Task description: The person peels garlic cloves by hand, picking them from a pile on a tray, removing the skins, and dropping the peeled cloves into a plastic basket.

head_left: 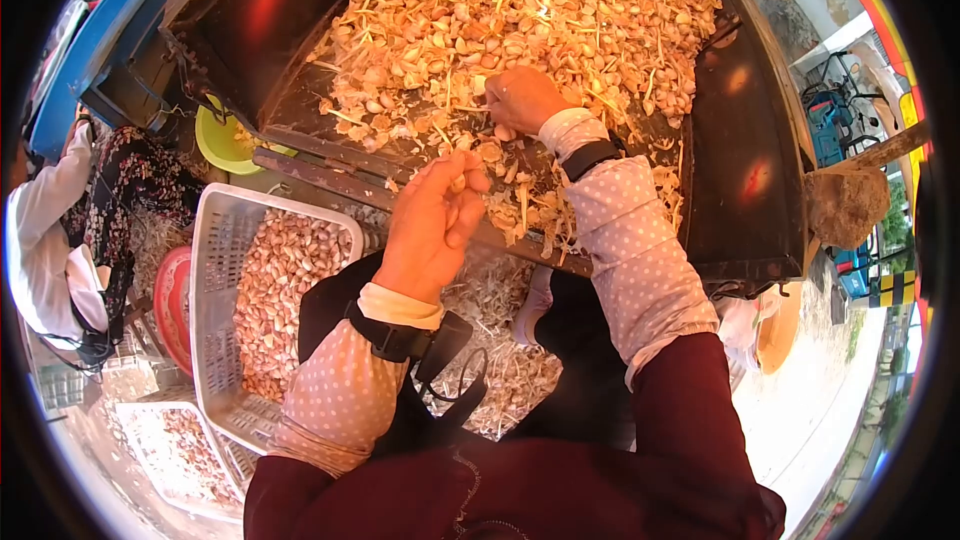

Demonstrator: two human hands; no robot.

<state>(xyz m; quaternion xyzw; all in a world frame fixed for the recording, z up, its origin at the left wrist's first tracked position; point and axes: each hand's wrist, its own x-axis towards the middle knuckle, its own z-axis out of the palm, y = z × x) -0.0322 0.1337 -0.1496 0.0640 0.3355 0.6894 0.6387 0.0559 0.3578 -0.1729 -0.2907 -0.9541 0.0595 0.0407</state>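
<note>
Garlic cloves (520, 15) mixed with loose skins and stalks form a large pile on a dark metal tray (740, 140). Over the tray's near edge is my left hand (437, 215), its fingers curled round a pale garlic clove (457, 183). My right hand (525, 102) is closed at the near side of the pile, knuckles up; what its fingertips hold, if anything, is hidden. Peeled-off skins (525, 195) lie just below it on the tray.
A white plastic basket (215, 285) of cloves stands left of my legs, a second basket (150, 450) beyond it. Nearby are a red basin (172, 310) and a yellow-green bowl (222, 145). Another person (50, 230) sits at the far left.
</note>
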